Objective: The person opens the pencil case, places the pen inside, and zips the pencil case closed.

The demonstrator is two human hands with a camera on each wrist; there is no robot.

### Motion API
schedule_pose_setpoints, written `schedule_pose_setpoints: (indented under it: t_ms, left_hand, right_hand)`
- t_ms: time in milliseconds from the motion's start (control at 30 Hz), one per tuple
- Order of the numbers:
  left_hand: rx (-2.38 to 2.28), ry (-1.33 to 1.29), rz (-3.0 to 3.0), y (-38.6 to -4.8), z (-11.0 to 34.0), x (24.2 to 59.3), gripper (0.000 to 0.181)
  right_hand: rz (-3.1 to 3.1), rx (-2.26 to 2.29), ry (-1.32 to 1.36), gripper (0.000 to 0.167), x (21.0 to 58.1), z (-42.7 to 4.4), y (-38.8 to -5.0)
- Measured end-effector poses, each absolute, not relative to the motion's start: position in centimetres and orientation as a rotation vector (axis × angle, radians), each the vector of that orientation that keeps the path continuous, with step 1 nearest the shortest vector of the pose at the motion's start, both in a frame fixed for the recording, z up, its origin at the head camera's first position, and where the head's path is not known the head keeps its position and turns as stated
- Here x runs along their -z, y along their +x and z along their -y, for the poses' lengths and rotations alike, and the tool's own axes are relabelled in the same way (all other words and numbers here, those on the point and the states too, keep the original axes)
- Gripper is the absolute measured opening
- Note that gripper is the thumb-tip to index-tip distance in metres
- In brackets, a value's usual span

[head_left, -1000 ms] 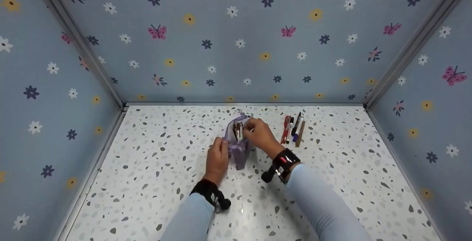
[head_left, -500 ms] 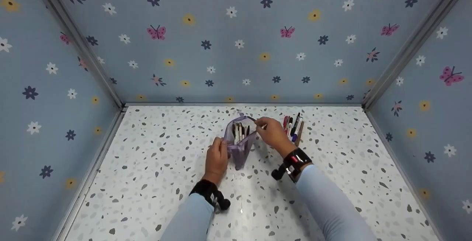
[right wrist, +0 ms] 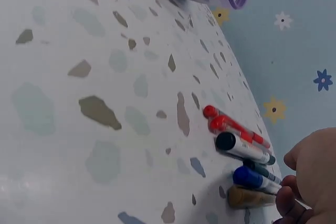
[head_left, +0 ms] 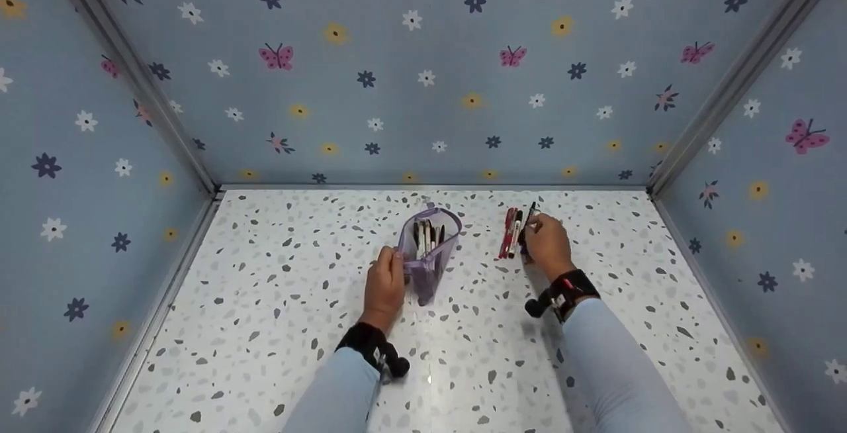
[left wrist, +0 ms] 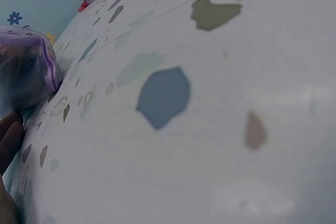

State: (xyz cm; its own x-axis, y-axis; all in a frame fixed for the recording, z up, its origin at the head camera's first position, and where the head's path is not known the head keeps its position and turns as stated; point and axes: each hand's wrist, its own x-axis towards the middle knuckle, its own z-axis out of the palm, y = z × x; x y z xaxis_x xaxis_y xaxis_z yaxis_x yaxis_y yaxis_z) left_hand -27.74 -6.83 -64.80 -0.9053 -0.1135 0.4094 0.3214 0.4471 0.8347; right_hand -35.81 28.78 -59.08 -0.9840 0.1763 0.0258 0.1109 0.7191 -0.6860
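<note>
A purple mesh pencil case (head_left: pixel 429 279) stands with its mouth wide, and several pens and markers (head_left: pixel 427 238) are inside it. My left hand (head_left: pixel 386 284) grips its near left rim. Further right, my right hand (head_left: pixel 549 244) is over a row of pens, its fingertips close to a black pen (head_left: pixel 532 209). The right wrist view shows thumb and fingers apart above the far ends of a blue-capped marker (right wrist: pixel 254 178) and a brown marker (right wrist: pixel 249 198). Beside these lie red pens (head_left: pixel 507 231) and a white marker with a black cap (right wrist: pixel 244 148).
The white speckled tabletop (head_left: pixel 278 327) ends at a blue back wall (head_left: pixel 423 108) patterned with flowers and butterflies. Grey metal strips (head_left: pixel 175 125) run up the corners where the side walls meet it. A black camera band (head_left: pixel 572 290) sits on the right wrist.
My right hand has left the pencil case's far right rim and moved right to the loose pens. The case's mouth now stands rounder. My left hand keeps its grip.
</note>
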Motion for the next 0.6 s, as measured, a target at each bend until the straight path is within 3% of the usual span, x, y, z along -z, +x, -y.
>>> schedule_pose_setpoints:
  t_ms: [367, 600]
  left_hand:
    - [1.424, -0.191, 2.308, -27.7, 6.9, 64.9, 0.024]
    - [1.43, -0.183, 2.308, -27.7, 6.9, 64.8, 0.024]
  right_hand:
    - [2.896, -0.981, -0.123, 0.028, 59.8, -30.6, -35.3]
    - [2.946, -1.023, -0.186, 0.031, 59.9, -30.8, -35.3]
